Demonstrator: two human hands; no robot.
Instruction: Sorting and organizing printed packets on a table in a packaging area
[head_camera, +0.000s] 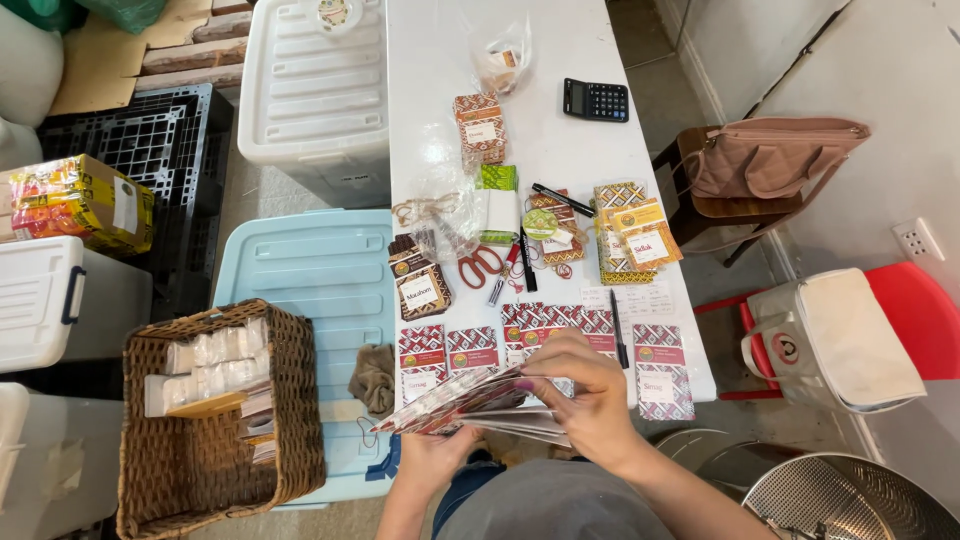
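Patterned cards (470, 405): fanned stack gripped in left hand (430, 455), right hand (585, 395) pinching top card. Five laid beyond stack on white table (440, 60); most remain.

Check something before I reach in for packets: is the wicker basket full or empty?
Partly full: white packets line the wicker basket along its far side, the near half bare.

White table (440, 60), pale concrete floor (900, 90), wooden chair (700, 215), red chair (925, 315), wall socket (917, 240)
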